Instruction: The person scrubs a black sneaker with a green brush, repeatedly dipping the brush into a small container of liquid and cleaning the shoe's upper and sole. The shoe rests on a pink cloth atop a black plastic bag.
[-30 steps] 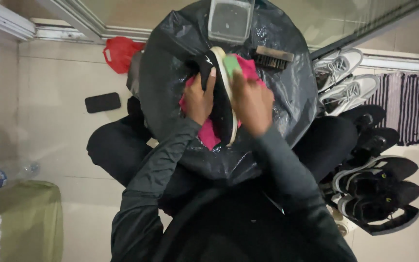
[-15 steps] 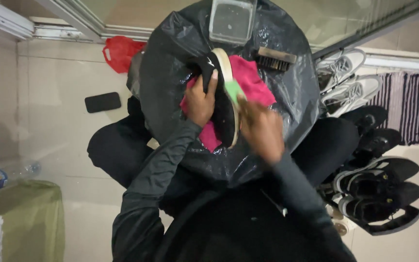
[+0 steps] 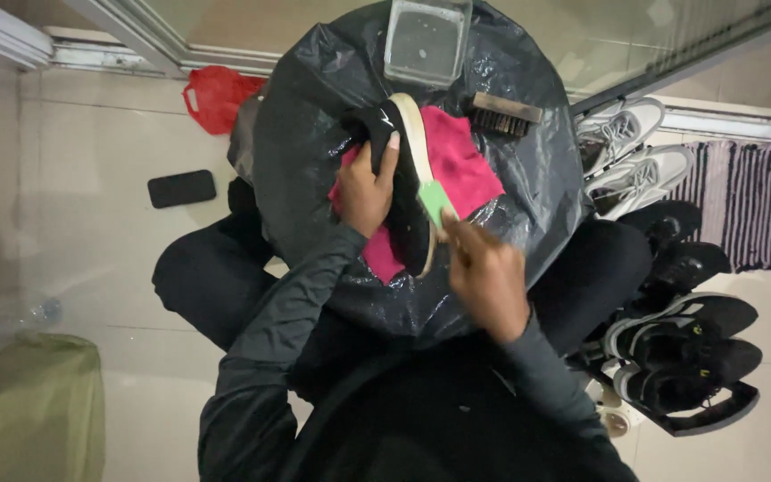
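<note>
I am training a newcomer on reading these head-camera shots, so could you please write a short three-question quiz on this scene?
1. True or false: the left hand grips the black shoe.
2. What does the right hand press against the shoe's pale sole edge? A) the wooden brush B) a green sponge C) a red bag
3. What lies directly under the shoe, on the black plastic sheet?

Key
1. True; its fingers wrap the upper.
2. B, the green sponge; the wooden brush lies untouched by the clear tub.
3. A pink cloth.
</note>
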